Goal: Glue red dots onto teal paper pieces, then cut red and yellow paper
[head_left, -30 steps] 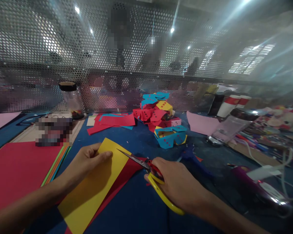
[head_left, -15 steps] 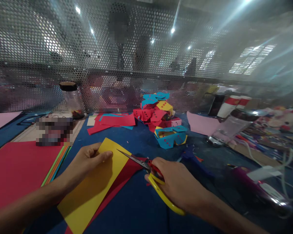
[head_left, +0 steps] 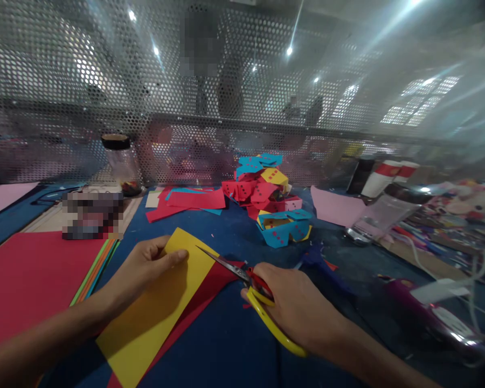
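Observation:
My left hand [head_left: 145, 267] pinches the far corner of a yellow paper sheet [head_left: 157, 307] that lies over a red sheet [head_left: 204, 291] on the blue table [head_left: 234, 345]. My right hand [head_left: 295, 307] is closed round the yellow-handled scissors [head_left: 250, 293]. Their blades point left and rest at the yellow sheet's right edge.
A stack of coloured paper [head_left: 32, 280] with red on top lies at the left. A pile of cut red, blue and yellow dotted pieces [head_left: 269, 194] sits at the middle back. A jar [head_left: 121, 164] stands by the perforated metal screen [head_left: 226, 108]. A purple glue gun [head_left: 428, 315] and clutter fill the right.

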`<move>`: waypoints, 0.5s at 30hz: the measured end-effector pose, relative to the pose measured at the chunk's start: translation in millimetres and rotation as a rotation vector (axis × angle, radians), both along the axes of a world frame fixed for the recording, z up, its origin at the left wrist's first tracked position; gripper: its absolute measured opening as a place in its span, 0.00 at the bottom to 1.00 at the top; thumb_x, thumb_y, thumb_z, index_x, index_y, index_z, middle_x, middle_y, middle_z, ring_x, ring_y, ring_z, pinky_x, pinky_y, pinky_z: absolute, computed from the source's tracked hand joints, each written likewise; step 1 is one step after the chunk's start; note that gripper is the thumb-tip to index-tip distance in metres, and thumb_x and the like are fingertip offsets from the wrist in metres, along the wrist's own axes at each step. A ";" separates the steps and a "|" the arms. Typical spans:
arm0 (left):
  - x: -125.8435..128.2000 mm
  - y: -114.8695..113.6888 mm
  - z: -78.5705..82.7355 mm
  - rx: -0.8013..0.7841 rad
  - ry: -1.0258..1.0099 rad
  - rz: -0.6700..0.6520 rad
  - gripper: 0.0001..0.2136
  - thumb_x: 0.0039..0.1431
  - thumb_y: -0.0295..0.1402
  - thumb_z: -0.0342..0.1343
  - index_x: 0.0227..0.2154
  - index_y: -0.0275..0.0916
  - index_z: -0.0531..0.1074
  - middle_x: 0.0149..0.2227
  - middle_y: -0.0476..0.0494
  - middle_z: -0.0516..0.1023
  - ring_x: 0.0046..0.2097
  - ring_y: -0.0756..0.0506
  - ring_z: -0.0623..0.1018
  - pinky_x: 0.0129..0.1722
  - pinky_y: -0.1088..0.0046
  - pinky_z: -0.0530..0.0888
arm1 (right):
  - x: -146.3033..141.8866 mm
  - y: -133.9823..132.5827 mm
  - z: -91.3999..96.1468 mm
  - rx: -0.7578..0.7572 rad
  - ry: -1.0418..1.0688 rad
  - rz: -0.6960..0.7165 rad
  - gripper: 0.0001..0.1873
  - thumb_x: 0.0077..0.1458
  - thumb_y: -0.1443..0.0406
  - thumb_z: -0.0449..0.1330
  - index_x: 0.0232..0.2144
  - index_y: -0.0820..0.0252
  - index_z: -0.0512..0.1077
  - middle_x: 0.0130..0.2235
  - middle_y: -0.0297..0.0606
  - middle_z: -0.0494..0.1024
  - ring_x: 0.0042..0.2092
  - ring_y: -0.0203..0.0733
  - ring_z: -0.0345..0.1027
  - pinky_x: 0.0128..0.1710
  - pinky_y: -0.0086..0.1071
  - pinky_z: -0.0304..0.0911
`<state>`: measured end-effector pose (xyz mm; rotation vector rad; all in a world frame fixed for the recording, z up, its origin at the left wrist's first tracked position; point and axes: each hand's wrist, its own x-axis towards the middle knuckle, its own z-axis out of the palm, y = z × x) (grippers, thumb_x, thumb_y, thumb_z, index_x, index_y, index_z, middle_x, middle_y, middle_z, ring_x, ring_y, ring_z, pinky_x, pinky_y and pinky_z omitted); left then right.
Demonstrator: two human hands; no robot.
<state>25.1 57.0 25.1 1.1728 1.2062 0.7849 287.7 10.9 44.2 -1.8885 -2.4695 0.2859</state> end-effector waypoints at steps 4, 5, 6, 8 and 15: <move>0.7 0.7 0.5 -0.003 -0.001 0.006 0.20 0.46 0.51 0.66 0.29 0.39 0.71 0.24 0.49 0.75 0.23 0.48 0.74 0.21 0.76 0.66 | 1.1 0.0 -1.7 0.016 -0.004 0.004 0.11 0.60 0.61 0.61 0.27 0.58 0.67 0.25 0.33 0.74 0.25 0.37 0.67 0.24 0.31 0.44; 0.8 0.8 0.8 -0.009 0.001 0.006 0.20 0.46 0.50 0.66 0.29 0.39 0.71 0.24 0.49 0.75 0.23 0.48 0.75 0.21 0.76 0.66 | 1.5 0.1 -2.2 0.016 -0.004 0.004 0.11 0.60 0.61 0.61 0.27 0.58 0.67 0.25 0.33 0.74 0.25 0.37 0.67 0.24 0.31 0.44; 0.9 0.8 1.0 -0.015 0.004 0.006 0.20 0.46 0.50 0.67 0.29 0.39 0.72 0.24 0.48 0.76 0.23 0.48 0.75 0.21 0.76 0.66 | 1.9 0.1 -2.7 0.016 -0.006 0.005 0.12 0.60 0.61 0.61 0.27 0.58 0.67 0.25 0.33 0.74 0.25 0.37 0.67 0.24 0.31 0.44; 0.9 0.4 1.5 -0.019 0.006 0.006 0.20 0.46 0.50 0.67 0.29 0.39 0.72 0.24 0.48 0.76 0.23 0.47 0.75 0.21 0.76 0.66 | 2.5 0.3 -3.2 0.008 -0.006 0.006 0.11 0.60 0.60 0.61 0.27 0.58 0.67 0.25 0.33 0.74 0.25 0.38 0.67 0.24 0.31 0.44; 0.3 -1.3 0.7 -0.009 -0.001 -0.003 0.20 0.47 0.51 0.66 0.28 0.39 0.71 0.23 0.49 0.75 0.23 0.48 0.74 0.21 0.77 0.65 | 1.7 0.9 0.6 -0.041 0.005 -0.015 0.11 0.60 0.61 0.61 0.27 0.57 0.67 0.27 0.34 0.76 0.27 0.39 0.70 0.25 0.31 0.45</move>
